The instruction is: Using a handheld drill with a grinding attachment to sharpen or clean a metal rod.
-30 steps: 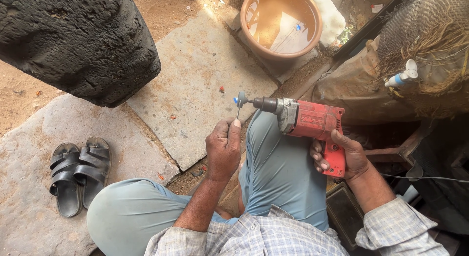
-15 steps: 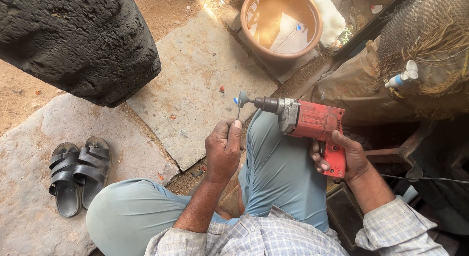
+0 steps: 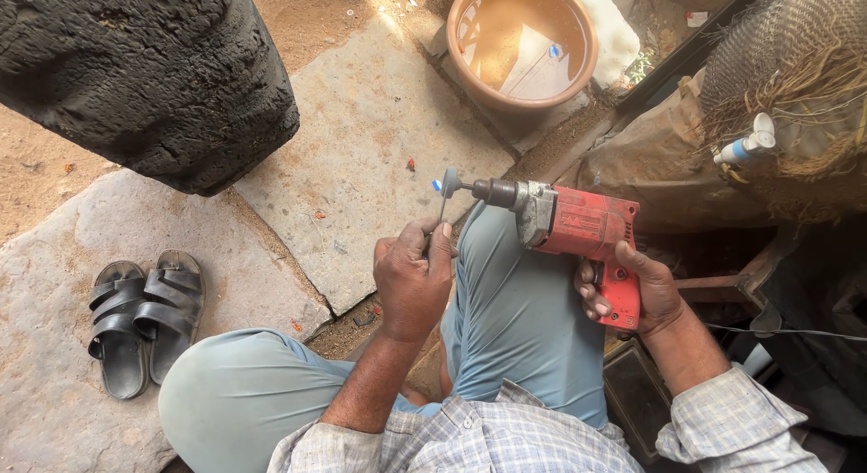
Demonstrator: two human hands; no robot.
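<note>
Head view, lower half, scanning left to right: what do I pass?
Black sandals → left hand pinching a thin metal piece → red electric drill → right hand on its grip.

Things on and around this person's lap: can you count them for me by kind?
Red electric drill: 1
Thin metal piece in the left hand: 1
Black sandals: 2
Clay basin: 1
Black tyre: 1
Total: 6

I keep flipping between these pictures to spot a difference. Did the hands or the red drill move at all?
Hardly anything moved. The right hand still grips the red electric drill's handle, and the left hand still pinches the thin metal rod against the small blue-tipped bit. The black sandals, the round brown clay basin and the big black tyre lie as before.
</note>
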